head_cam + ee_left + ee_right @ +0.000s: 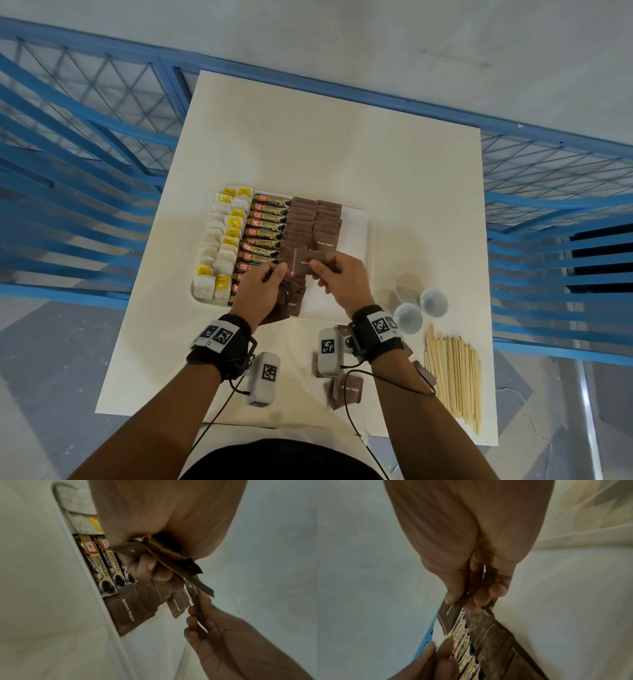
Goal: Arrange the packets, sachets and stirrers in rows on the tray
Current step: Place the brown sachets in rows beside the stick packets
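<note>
Over the lower middle of the head view both hands meet above the white tray [359, 236]. The left hand [262, 291] is clenched round a small bunch of brown sugar sachets [173, 561]; in the left wrist view they fan out crumpled from under its curled fingers [149, 566]. The right hand [342, 277] pinches a single brown sachet [308, 262] between thumb and fingertips, holding it flat just above the near end of the brown rows, with the left hand's fingertips just beside its left edge.

On the tray, from left of the frame to right, lie two columns of tea bags [219, 246] with yellow tags, one column of coffee granule sticks [265, 226], then two columns of brown sugar sachets [315, 219], each overlapping the next like shingles. The right part of the tray is bare white.

Lower in the frame, on the white table [308, 137], a few loose brown sachets [346, 392] lie near the right forearm. To the lower right sits a bundle of wooden stirrers [452, 373] lying side by side, well apart from the tray. Just above them stand two small round white bowls [421, 310], touching or nearly so. Blue metal railings [85, 137] run behind the table on both sides
</note>
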Demonstrator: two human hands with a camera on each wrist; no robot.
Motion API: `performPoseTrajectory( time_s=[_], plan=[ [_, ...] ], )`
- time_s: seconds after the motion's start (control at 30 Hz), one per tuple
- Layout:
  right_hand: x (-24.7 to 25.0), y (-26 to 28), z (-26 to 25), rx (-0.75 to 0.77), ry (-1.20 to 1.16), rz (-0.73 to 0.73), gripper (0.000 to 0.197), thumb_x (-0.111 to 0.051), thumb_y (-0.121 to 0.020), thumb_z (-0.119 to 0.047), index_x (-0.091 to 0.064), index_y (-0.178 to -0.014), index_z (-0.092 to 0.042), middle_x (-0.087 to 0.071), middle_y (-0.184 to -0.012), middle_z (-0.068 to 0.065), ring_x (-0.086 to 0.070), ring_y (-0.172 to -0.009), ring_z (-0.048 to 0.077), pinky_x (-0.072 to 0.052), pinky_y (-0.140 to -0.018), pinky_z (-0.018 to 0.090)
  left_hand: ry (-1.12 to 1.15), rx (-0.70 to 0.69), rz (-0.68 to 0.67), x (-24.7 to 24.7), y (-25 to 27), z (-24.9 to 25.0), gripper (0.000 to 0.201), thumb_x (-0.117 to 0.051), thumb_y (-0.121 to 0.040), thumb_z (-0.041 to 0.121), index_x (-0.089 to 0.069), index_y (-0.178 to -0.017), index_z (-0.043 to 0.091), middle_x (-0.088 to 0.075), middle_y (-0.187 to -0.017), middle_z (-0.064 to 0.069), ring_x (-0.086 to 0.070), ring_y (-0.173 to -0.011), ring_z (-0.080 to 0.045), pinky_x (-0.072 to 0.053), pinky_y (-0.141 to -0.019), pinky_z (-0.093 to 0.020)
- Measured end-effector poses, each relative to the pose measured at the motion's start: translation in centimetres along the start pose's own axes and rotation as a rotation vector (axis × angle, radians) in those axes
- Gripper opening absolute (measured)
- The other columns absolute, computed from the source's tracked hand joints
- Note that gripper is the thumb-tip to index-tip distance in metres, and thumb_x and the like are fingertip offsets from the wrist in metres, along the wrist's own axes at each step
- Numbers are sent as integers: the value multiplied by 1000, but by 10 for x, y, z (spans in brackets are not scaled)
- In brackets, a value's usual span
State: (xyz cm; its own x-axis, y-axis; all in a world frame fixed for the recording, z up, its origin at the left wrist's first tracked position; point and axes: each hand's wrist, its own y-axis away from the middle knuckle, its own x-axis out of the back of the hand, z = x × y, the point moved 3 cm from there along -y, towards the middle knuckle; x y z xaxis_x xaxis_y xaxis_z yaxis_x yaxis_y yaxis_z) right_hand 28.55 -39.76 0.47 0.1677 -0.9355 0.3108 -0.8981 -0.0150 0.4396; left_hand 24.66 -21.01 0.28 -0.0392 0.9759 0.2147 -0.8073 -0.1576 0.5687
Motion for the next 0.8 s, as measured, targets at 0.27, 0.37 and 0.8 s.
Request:
performPoseTrajectory(
  time_s=[0.27,0.37,0.8],
  plan=[
    [15,-33,17,-102,163,254,25,-82,-83,-33,-71,-79,-12,-73,-69,-5,-62,-62,2,-39,-58,2,216,302,-215,9,13,2,35,-44,-103,23,-74,-85,22,-65,-87,-7,-56,-70,-18,-43,-57,-26],
    [10,-40,19,-125,215,274,26,-80,-84,-35,-69,-78,-12,-68,-70,-4,-56,-65,7,-35,-62,-2,161,365,-234,12,12,7,30,-40,-97,3,-68,-97,13,-60,-92,-15,-53,-71,-20,-43,-56,-26],
    [6,-46,18,-103,225,345,28,-87,-78,-33,-66,-90,-20,-66,-76,-12,-60,-71,-2,-41,-59,4,175,295,-257,17,7,0,24,-48,-93,2,-70,-93,13,-63,-95,-12,-57,-80,-21,-50,-54,-25]
  ],
)
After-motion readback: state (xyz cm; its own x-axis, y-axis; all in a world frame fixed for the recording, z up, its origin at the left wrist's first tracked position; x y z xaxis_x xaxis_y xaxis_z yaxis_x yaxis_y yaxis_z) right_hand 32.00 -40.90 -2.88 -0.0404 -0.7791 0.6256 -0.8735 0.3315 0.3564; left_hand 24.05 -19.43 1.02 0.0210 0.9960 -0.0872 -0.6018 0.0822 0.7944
